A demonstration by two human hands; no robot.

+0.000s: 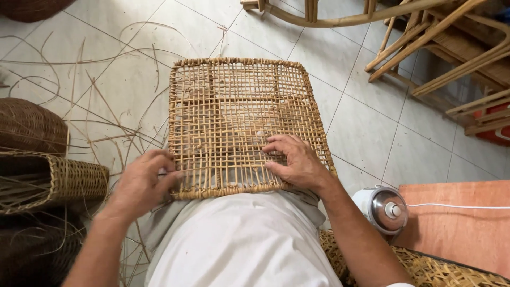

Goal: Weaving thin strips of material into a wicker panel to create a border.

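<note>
Both hands on woven rattan panel; R fingers atop, L fingers at edge.

The near edge of the woven panel at lower centre is partly covered by the left hand and right hand, and what holds it up underneath cannot be seen. The brown baskets are cut off by the left edge, and the bamboo chair frames run out at the upper right. A red thing behind those frames is too hidden to identify, and the woven mat at lower right is clipped by the bottom edge.
</note>
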